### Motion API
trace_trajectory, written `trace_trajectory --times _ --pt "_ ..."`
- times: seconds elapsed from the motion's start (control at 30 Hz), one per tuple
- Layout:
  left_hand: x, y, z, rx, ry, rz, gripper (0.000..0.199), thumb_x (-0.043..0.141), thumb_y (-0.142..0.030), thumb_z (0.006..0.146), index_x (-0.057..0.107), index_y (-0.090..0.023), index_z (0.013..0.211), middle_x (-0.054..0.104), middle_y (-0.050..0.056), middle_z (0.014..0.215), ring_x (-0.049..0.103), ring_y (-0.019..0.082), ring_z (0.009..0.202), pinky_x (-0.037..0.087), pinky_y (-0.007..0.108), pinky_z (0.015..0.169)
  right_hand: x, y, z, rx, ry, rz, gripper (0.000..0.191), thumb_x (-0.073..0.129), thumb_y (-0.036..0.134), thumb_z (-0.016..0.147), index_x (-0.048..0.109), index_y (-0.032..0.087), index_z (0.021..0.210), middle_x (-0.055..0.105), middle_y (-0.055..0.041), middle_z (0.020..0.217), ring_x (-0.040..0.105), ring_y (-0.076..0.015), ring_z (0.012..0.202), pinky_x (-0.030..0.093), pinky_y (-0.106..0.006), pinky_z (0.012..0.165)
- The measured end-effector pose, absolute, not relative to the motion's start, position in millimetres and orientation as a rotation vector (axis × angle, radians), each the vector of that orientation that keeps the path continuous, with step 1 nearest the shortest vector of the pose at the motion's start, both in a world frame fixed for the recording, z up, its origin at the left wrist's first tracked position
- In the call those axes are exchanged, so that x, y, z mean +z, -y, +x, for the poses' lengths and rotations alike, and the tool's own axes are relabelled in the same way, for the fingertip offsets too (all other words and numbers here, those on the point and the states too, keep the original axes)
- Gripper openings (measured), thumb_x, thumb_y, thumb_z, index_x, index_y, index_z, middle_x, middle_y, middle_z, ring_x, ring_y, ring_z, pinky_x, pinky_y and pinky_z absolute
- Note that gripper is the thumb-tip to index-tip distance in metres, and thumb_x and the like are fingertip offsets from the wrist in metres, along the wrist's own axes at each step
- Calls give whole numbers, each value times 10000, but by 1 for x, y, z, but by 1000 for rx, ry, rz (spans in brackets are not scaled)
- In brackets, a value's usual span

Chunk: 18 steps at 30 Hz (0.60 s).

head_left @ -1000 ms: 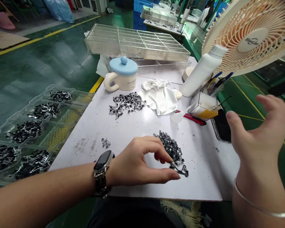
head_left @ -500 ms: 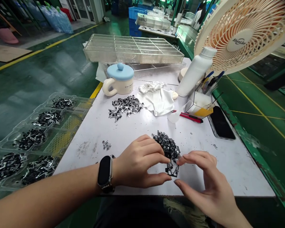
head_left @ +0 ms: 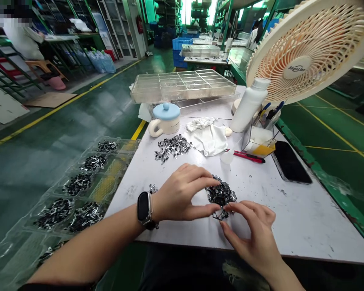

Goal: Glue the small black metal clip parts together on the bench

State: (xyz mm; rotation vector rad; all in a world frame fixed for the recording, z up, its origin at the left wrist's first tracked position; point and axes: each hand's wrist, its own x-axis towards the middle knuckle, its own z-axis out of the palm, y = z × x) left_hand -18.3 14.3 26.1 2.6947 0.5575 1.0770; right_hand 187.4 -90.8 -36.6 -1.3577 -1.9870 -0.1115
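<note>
In the head view, a small dark frame (head_left: 219, 215) lies at the near edge of the dark pile (head_left: 221, 194) on the bench (head_left: 176, 232), just left of the right hand (head_left: 256, 232), whose fingertips meet it; its long axis, and whether they grip it, I cannot tell. The left hand (head_left: 182, 192), thumb and forefinger parted, is to the left.

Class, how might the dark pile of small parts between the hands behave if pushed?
The dark pile would probably spread, since it looks loosely heaped. Its glossy surfaces suggest easy sliding across the tabletop. Its angular shapes make rolling unlikely, though snagging seems possible.
</note>
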Motion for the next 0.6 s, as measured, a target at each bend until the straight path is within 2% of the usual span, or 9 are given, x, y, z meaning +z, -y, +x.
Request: trace_trajectory --times 0.13,0.27,0.37,0.47,0.6 --pt "51 -18 -29 1205 -664 2750 316 676 -325 787 613 -146 1040 676 90 945 627 176 890 516 325 793 -43 89 188 -231 2000 -1349 368 649 184 772 527 190 1119 672 -25 909 567 -208 893 280 -388 835" --pt "73 -12 -45 1281 -743 2860 323 702 -269 768 604 -161 1056 662 85 958 618 176 908 513 320 796 -45 89 184 -261 1973 -1360 309 622 177 798 551 201 1098 676 -28 929 578 -194 905 280 -373 834" --pt "82 -5 -66 1286 -877 2926 337 708 -240 764 596 -191 1079 651 67 988 602 168 917 502 312 799 -45 90 178 -252 1894 -1373 238 589 235 853 575 206 1088 679 -28 932 581 -195 922 278 -376 848" --pt "77 -1 -93 1172 -1140 2894 297 684 -260 787 609 -213 1070 641 47 1014 592 163 940 483 318 850 -45 92 174 -231 1812 -1358 196 569 296 885 604 213 1060 683 -24 905 581 -194 907 289 -375 844" --pt "53 -13 -124 874 -1473 2742 240 574 -354 864 632 -190 1028 630 65 1058 584 182 993 478 348 897 -44 101 179 -254 1736 -1295 182 649 229 833 614 203 1010 685 -29 862 584 -184 845 308 -366 808"
